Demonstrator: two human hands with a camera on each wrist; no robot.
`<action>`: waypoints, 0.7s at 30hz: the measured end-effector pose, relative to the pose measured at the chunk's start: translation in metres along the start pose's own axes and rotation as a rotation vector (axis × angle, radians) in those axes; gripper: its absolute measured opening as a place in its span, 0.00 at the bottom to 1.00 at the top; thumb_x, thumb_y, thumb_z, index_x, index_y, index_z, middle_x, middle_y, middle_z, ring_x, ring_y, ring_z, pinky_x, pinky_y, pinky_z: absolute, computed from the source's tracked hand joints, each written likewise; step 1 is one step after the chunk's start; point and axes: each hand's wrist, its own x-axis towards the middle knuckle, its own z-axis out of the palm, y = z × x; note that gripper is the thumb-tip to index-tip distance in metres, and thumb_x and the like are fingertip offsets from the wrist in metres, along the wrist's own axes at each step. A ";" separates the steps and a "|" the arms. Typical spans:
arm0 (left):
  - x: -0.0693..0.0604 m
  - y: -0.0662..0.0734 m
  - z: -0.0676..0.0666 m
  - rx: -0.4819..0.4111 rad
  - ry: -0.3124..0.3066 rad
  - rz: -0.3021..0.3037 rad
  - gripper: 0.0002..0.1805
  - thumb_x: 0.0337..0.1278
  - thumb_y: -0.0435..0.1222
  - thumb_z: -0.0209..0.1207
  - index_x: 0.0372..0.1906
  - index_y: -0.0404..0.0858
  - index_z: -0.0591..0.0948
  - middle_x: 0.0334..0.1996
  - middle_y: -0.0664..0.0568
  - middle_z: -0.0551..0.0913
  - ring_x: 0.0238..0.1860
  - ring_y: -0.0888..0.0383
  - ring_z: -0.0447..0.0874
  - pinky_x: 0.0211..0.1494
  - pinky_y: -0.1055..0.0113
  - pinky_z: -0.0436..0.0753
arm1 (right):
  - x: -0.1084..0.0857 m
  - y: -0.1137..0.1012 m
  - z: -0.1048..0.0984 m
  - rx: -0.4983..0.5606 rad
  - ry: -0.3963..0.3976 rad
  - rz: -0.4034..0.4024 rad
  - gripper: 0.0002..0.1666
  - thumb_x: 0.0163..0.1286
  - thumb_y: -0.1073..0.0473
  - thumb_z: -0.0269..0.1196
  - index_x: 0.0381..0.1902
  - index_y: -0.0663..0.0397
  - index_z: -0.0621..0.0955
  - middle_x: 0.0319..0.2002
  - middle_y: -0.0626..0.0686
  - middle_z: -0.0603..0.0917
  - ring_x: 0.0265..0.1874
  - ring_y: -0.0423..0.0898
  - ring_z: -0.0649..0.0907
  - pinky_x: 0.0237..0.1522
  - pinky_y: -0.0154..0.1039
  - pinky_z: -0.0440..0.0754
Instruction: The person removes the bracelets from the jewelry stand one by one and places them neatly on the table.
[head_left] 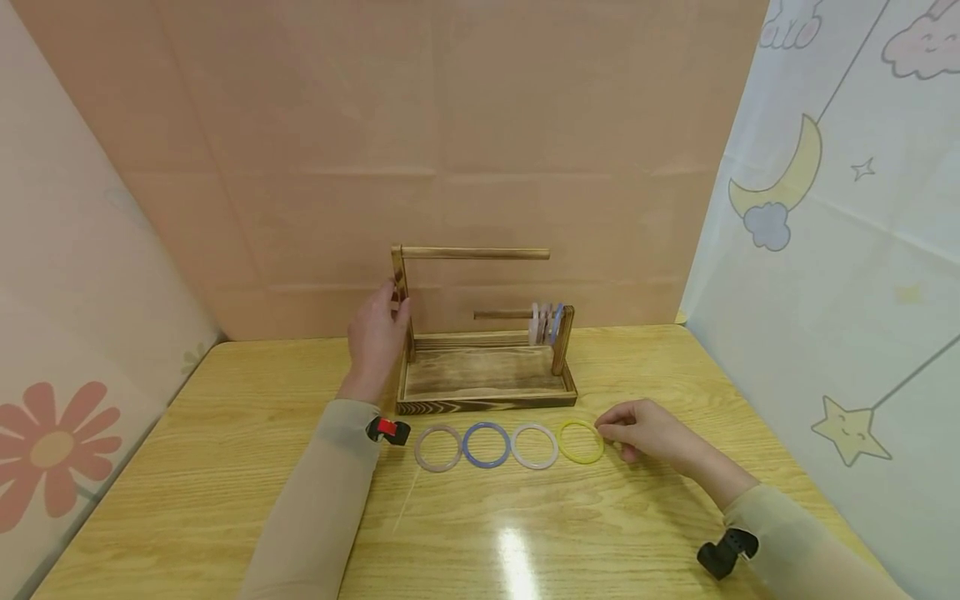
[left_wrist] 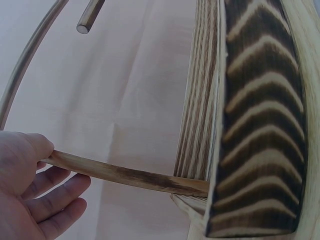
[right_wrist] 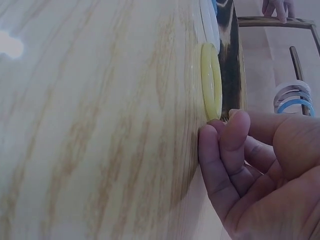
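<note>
My left hand (head_left: 377, 333) holds the tall left post (left_wrist: 125, 175) of a wooden rack (head_left: 487, 407), thumb on one side and fingers on the other. My right hand (head_left: 651, 433) pinches the right edge of a yellow ring (head_left: 561, 442), which lies flat on the table. In the right wrist view, thumb and fingertips meet at the end of that yellow ring (right_wrist: 204, 75). Left of it, in a row, lie a white ring (head_left: 513, 447), a blue ring (head_left: 465, 447) and a pinkish ring (head_left: 417, 450).
The rack has a long upper bar (head_left: 476, 253) and a shorter lower bar (head_left: 498, 315). Several rings (head_left: 533, 325) hang on the lower bar beside its right post (head_left: 562, 342). The wooden table (head_left: 262, 467) meets a plain backdrop behind and printed cloths at both sides.
</note>
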 end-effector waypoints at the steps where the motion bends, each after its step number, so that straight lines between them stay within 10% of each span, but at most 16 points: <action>1: 0.000 0.000 0.000 -0.001 0.001 0.001 0.19 0.82 0.40 0.65 0.64 0.32 0.83 0.52 0.39 0.91 0.44 0.41 0.94 0.41 0.42 0.88 | 0.000 0.000 0.000 0.001 0.000 0.000 0.21 0.85 0.61 0.64 0.65 0.73 0.83 0.42 0.57 0.88 0.24 0.49 0.81 0.31 0.46 0.83; 21: 0.001 -0.002 0.002 -0.006 -0.003 -0.005 0.19 0.82 0.39 0.65 0.65 0.31 0.82 0.53 0.37 0.90 0.43 0.40 0.94 0.43 0.41 0.88 | 0.000 -0.012 -0.001 -0.037 0.086 -0.040 0.23 0.85 0.55 0.65 0.66 0.67 0.84 0.42 0.58 0.86 0.26 0.50 0.82 0.33 0.45 0.81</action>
